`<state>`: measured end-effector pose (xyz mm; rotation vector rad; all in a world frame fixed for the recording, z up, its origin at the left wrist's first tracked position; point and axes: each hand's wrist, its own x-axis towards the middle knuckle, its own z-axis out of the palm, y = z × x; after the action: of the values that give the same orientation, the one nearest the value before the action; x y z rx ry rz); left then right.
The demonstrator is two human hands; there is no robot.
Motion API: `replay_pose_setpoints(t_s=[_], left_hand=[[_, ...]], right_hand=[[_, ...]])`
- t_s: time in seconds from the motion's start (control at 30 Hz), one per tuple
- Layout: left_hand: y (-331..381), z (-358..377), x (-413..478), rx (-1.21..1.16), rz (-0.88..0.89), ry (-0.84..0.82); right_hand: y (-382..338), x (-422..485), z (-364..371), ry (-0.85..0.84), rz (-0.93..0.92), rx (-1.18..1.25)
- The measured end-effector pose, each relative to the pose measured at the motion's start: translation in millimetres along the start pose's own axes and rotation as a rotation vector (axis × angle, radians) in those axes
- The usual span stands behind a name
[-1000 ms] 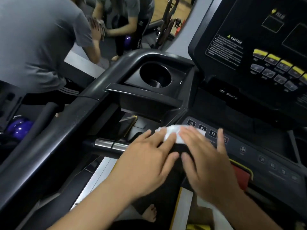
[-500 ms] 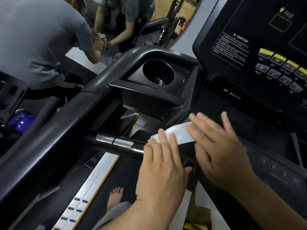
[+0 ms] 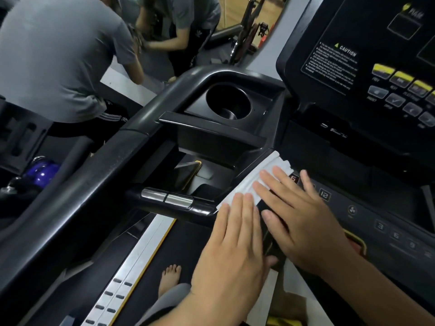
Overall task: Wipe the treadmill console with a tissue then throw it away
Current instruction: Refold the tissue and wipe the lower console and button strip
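Left hand (image 3: 231, 252) and right hand (image 3: 297, 220), fingers spread flat, press white tissue (image 3: 255, 182) on treadmill console (image 3: 376, 222) near left edge

I had the left hand (image 3: 231, 250) and the right hand (image 3: 303, 222) side by side, fingers flat on the tissue (image 3: 256, 182), which lay over the left end of the console's lower button panel (image 3: 376, 222). The right hand reached further onto that panel. The cup holder (image 3: 228, 101) sat behind the tissue, to its left; the display panel (image 3: 353, 67) rose behind, to the right. The grip bar (image 3: 167, 196) ran leftward from just beside the tissue. Below the hands lay the belt (image 3: 188, 238), a foot (image 3: 170, 276) on it.
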<state>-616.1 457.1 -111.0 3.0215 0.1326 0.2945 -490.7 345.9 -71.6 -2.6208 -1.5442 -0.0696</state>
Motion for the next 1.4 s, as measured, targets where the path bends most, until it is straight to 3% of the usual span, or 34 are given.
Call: replay_pose_setpoints(t_s=[0.2, 0.43, 0.63, 0.83, 1.07, 1.23, 1.4], left_hand=[[-13, 12, -29, -0.068, 0.093, 0.086], [-13, 3, 14, -0.027, 0.039, 0.054], [-9, 20, -23, -0.020, 0.116, 0.013], [-14, 6, 36, 0.070, 0.104, -0.054], [-17, 12, 2, -0.010, 0.255, 0.001], [-8, 1, 55, -0.018, 0.205, -0.018], [-6, 4, 15, -0.074, 0.296, -0.013]], right_hand=[[-4, -18, -5, -0.116, -0.089, -0.018], [8, 5, -5, -0.017, 0.092, 0.021], [-7, -28, 1, -0.045, 0.034, 0.041], [15, 2, -9, -0.027, 0.226, -0.001], [-16, -50, 0, -0.017, 0.275, 0.019], [3, -17, -5, 0.003, 0.473, -0.012], [-32, -65, 4, -0.003, 0.453, -0.006]])
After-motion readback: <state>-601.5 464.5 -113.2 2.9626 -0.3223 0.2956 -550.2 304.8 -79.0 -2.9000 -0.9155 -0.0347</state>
